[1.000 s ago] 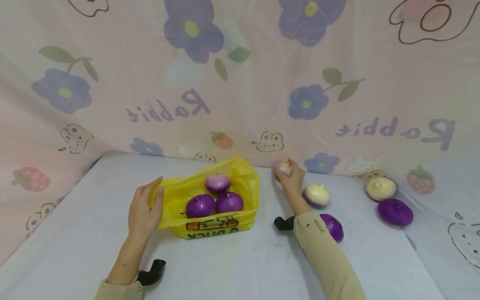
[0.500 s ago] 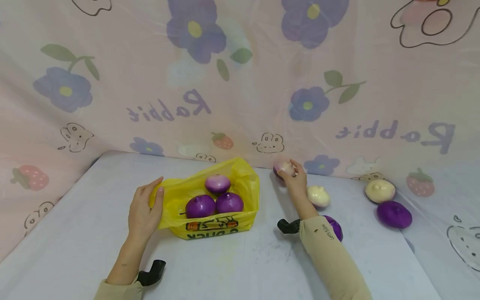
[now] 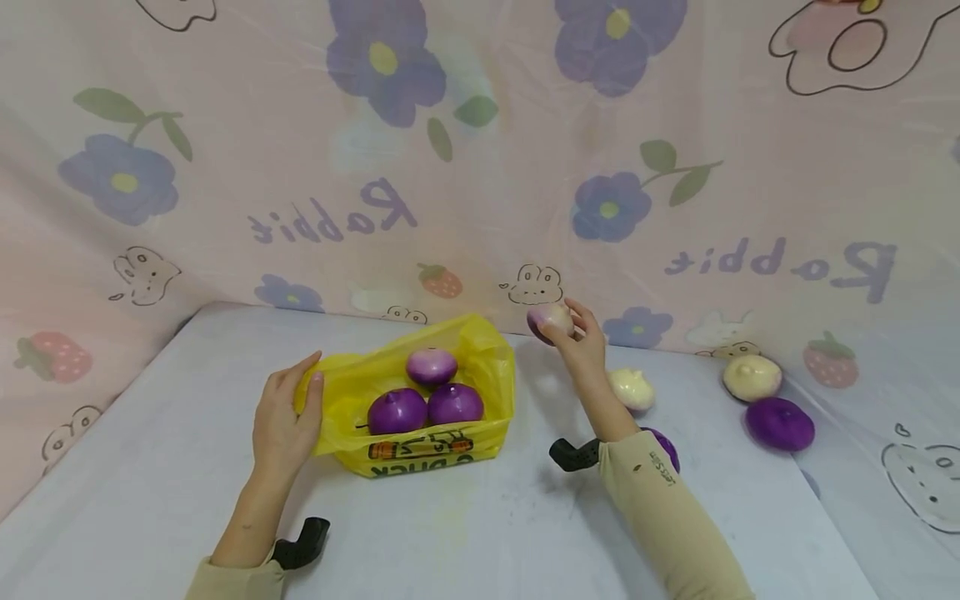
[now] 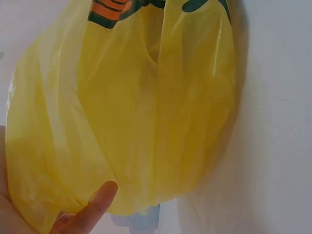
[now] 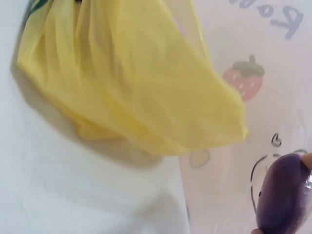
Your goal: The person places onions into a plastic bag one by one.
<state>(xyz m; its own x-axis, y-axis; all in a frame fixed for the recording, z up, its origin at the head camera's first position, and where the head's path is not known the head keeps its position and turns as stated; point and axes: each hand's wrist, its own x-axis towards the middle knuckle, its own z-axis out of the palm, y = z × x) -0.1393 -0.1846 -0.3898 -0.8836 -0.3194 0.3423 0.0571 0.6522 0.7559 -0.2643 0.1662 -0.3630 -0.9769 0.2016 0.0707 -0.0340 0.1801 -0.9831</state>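
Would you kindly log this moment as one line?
left hand: holds yellow bag; right hand: holds two-tone onion off table; inside bag: three onions; on table: four onions

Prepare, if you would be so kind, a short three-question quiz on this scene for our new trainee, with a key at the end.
1. In the head view, how many onions show inside the yellow bag: A, two; B, three; C, five?
2. True or false: the right hand holds a purple-and-white onion outside the yellow bag.
3. Which hand grips the open edge of the yellow bag?

Key: 1. B, three. 2. True. 3. The left hand.
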